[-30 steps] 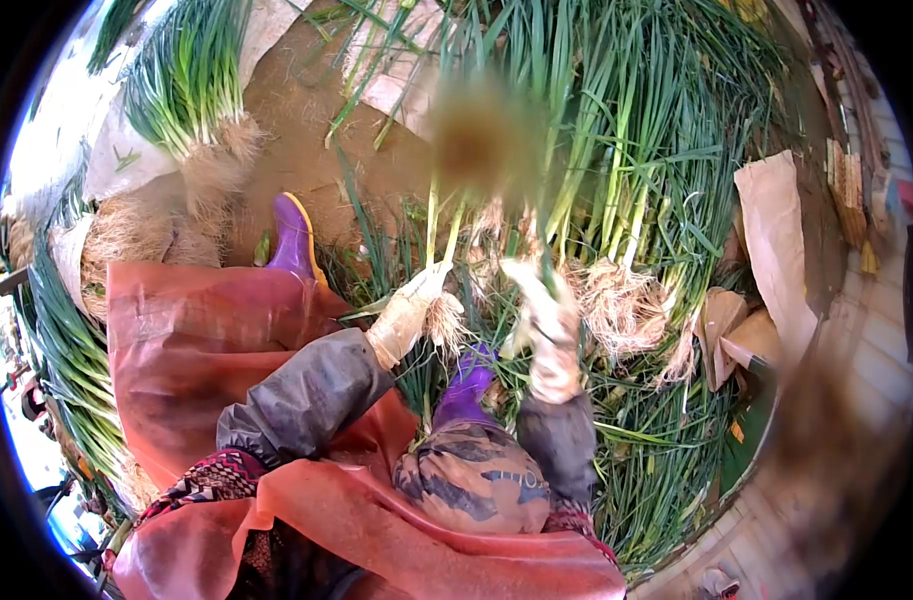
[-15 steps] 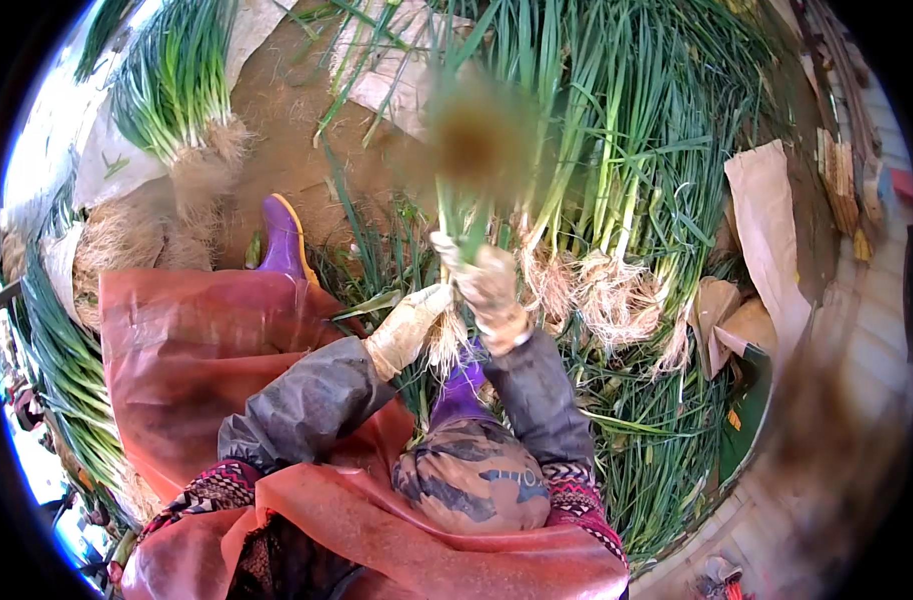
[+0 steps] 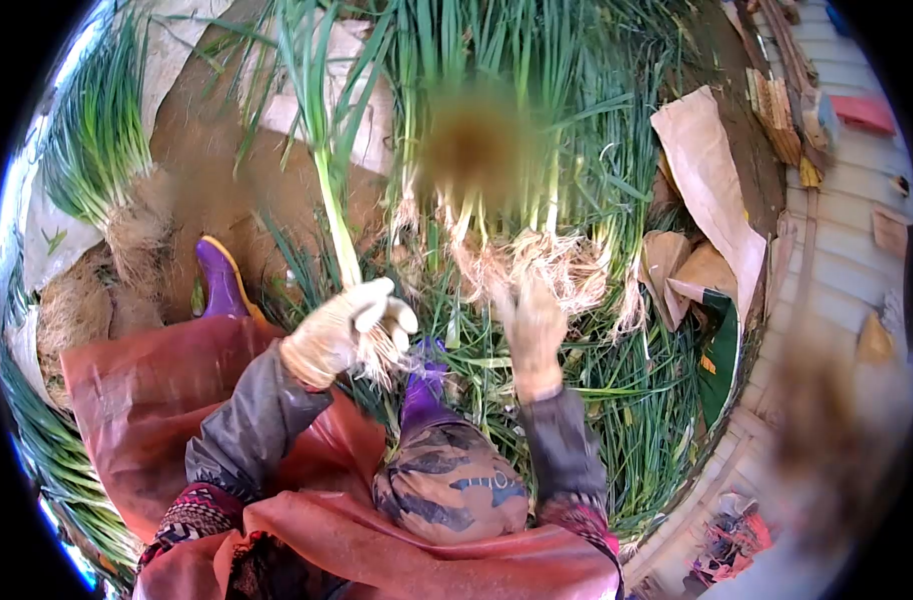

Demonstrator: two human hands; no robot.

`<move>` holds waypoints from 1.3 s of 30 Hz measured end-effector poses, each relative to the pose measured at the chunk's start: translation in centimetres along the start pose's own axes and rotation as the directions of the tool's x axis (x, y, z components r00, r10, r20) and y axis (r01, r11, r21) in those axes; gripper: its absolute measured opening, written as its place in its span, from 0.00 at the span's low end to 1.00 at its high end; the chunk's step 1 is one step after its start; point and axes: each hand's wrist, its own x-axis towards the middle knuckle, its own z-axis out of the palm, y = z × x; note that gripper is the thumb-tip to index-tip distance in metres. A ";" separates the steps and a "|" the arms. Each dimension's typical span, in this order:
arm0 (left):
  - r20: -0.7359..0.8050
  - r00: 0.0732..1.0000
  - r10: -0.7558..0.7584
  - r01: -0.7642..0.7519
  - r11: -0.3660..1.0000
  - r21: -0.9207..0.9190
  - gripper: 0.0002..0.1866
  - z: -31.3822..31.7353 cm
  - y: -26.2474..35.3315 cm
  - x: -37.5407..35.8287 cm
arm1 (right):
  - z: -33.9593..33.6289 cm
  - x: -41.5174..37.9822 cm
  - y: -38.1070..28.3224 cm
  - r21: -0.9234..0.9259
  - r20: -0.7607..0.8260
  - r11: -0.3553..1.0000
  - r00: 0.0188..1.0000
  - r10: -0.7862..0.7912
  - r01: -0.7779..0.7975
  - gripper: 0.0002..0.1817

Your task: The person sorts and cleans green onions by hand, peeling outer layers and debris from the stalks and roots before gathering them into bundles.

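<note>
Most of the work looks ahead of this person, to judge by the ground: a deep heap (image 3: 537, 200) of green onions lies loose in front of the knees, roots toward the person, while only a couple of gathered bundles (image 3: 102, 170) lie off to the left on the bare soil, roots bunched together. One onion (image 3: 327, 190) is out of the heap now, standing nearly upright with its leaves fanning toward the top of the view and its root tuft hanging just below the left hand (image 3: 347, 335). That hand, gloved, is closed around the white stem just above the roots, fingers curled tight, forearm coming up from the lower left across the red apron (image 3: 167, 400). The right hand (image 3: 532, 325), also gloved, is raised at the near edge of the heap, fingers spread and pointing into the tangle of pale roots; it is blurred, and I cannot tell whether it has hold of anything. A purple boot (image 3: 222, 285) shows left of the held onion.
</note>
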 end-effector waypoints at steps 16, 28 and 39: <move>-0.063 0.975 0.215 -0.204 0.967 0.150 0.13 -0.3 -4.0 7.7 | -3.9 7.3 -4.8 0.584 -0.381 0.801 0.915 0.131 0.128 0.11; 0.016 0.939 0.343 -0.343 0.939 0.019 0.10 0.0 -3.1 7.5 | -5.0 1.9 -3.2 0.874 0.403 -0.425 0.841 0.361 -0.236 0.21; -0.159 0.929 0.335 -0.232 0.859 0.457 0.11 0.1 -2.7 3.0 | -10.0 11.6 -5.5 0.792 0.572 -0.272 0.820 0.016 -0.547 0.21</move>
